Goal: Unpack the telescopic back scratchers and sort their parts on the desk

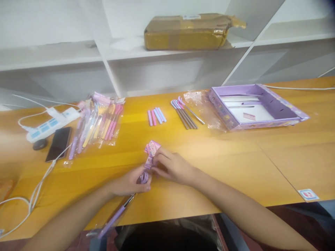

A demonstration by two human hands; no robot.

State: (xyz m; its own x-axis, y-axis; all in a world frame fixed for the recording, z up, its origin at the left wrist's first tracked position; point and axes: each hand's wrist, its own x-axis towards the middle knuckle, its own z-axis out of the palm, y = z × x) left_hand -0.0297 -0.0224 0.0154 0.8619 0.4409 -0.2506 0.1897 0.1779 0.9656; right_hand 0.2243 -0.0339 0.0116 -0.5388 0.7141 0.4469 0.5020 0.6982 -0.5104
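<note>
My left hand (131, 181) is closed around a purple-handled stick (115, 219) with a metal shaft, slanting down toward the table's front edge. Its curved purple head (143, 177) shows between thumb and fingers, and clear film seems to surround the handle. Just above, my right hand (174, 167) pinches small pink printed cards (152, 149), whose lower end meets the left fingertips. The fingers partly hide the cards, so I cannot tell how many there are.
At left lie several film-wrapped colourful sticks (101, 120), a phone (59, 143), a power strip (53, 124) and cables. Behind my hands are short coloured tubes (157, 116) and metal rods with curved ends (186, 116). Right stands an open purple box (237, 120); a taped parcel (183, 33) sits above.
</note>
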